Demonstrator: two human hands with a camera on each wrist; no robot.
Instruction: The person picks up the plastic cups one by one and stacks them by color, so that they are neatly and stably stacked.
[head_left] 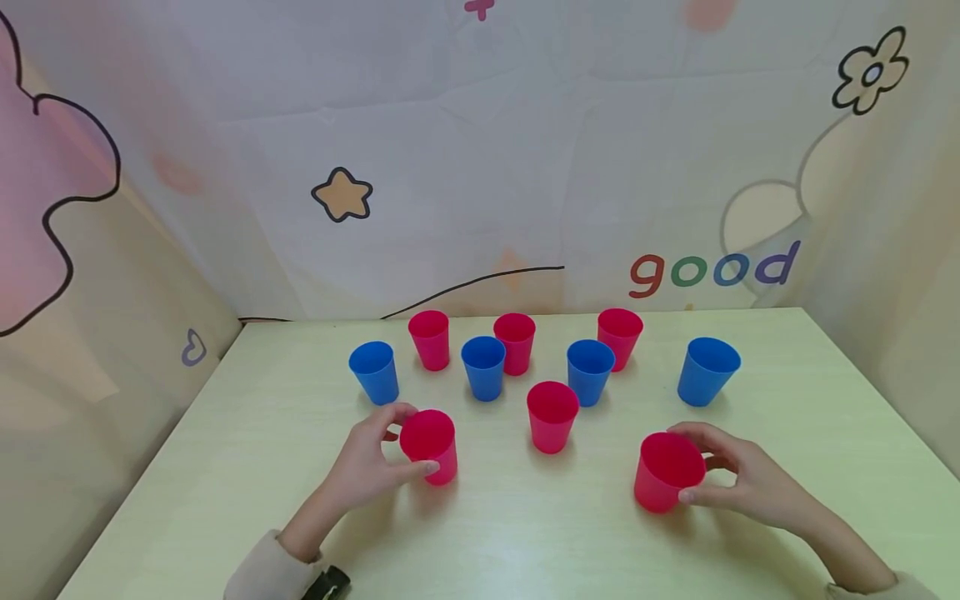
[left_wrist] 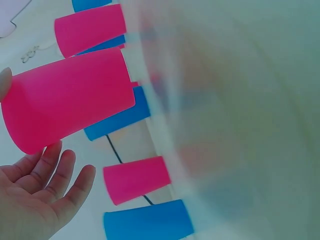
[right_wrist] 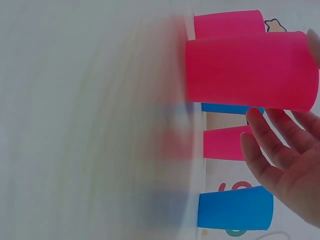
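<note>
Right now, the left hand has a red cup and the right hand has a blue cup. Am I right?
Not quite: one colour is wrong. The right hand has a red cup, not a blue one; the head view shows it. The left hand does have another red cup, just as you said.

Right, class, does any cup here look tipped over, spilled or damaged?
Nothing stands out. The four blue cups and six red cups all face mouth-up, with no visible damage or spill. The front red row is uneven, but the left hand and right hand hold its outer cups.
</note>
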